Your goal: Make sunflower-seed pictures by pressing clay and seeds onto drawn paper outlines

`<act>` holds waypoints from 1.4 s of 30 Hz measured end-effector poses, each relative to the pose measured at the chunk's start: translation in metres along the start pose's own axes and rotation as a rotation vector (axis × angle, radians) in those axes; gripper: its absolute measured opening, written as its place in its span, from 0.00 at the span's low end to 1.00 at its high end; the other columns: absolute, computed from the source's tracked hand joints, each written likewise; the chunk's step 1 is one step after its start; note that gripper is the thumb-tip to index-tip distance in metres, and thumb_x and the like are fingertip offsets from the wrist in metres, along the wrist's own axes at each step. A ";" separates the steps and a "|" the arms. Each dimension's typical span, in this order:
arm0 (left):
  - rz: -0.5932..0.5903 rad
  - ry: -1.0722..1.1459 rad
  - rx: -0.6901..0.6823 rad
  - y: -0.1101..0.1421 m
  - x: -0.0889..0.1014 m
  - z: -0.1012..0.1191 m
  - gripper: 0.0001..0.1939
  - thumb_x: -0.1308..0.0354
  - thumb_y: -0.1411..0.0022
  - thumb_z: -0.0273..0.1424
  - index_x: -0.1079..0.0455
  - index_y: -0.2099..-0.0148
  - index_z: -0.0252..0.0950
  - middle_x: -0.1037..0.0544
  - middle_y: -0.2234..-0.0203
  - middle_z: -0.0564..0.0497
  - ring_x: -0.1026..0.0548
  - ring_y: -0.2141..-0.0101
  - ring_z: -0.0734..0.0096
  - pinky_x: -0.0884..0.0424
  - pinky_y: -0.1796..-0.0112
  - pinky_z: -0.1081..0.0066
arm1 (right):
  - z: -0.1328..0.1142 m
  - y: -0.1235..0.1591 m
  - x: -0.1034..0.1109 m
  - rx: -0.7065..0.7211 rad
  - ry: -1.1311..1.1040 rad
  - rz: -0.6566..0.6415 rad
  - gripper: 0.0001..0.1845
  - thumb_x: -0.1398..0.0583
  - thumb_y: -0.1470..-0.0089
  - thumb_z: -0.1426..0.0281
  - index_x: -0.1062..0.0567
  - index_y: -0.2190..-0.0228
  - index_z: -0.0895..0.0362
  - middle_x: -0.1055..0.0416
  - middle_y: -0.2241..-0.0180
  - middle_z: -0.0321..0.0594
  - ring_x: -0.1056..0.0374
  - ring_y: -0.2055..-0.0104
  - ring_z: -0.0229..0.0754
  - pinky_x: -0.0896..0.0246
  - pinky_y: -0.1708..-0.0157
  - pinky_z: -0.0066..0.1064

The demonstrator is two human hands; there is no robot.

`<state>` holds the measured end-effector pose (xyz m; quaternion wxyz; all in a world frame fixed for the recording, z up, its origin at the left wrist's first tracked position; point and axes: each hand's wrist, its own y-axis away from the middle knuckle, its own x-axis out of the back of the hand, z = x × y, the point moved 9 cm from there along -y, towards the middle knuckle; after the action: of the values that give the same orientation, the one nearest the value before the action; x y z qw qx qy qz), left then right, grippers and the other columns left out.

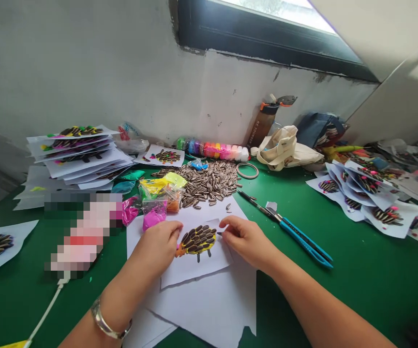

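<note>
A small white paper card (180,279) lies before me, with a hedgehog-like figure (198,240) of yellow clay covered in dark sunflower seeds. It has dark legs and an orange and pink end at the left. My left hand (160,246) rests over the card's left side with fingers curled together; what they grip, if anything, is hidden. At the right edge of the figure, my right hand (247,240) pinches a dark sunflower seed (219,233) between thumb and fingers. Larger white sheets (212,309) lie under the card.
A heap of sunflower seeds (212,181) lies behind the card, beside bagged clay (154,215). Blue tweezers (305,241) and a pen (250,199) lie at right. Stacked seed pictures (82,159) stand at left, more (361,188) at right. A pixelated object with a cable (49,309) lies left.
</note>
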<state>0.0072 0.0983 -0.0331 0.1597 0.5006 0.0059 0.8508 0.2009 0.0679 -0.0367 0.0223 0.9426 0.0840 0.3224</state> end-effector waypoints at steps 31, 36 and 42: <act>0.017 0.025 -0.013 0.000 0.000 0.001 0.20 0.57 0.38 0.31 0.24 0.56 0.35 0.20 0.58 0.44 0.24 0.56 0.57 0.32 0.55 0.62 | -0.005 -0.001 -0.005 0.089 0.212 0.066 0.07 0.45 0.45 0.73 0.27 0.72 0.54 0.29 0.73 0.34 0.36 0.70 0.37 0.47 0.70 0.26; 0.021 0.036 -0.011 0.000 -0.001 -0.001 0.20 0.57 0.38 0.31 0.24 0.55 0.34 0.20 0.58 0.43 0.24 0.56 0.57 0.32 0.55 0.61 | -0.004 0.000 -0.010 0.127 0.305 0.053 0.09 0.46 0.45 0.74 0.28 0.74 0.55 0.31 0.74 0.35 0.37 0.69 0.38 0.47 0.69 0.27; 0.019 0.017 -0.009 -0.001 0.000 0.001 0.21 0.57 0.38 0.31 0.24 0.55 0.33 0.20 0.57 0.43 0.24 0.55 0.56 0.32 0.54 0.61 | -0.009 -0.002 -0.014 0.090 0.391 0.066 0.09 0.46 0.44 0.74 0.30 0.75 0.55 0.31 0.73 0.36 0.38 0.70 0.38 0.50 0.70 0.27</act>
<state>0.0087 0.0992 -0.0330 0.1539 0.4924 -0.0014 0.8566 0.1840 0.0669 -0.0383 -0.0471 0.8643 0.0702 0.4959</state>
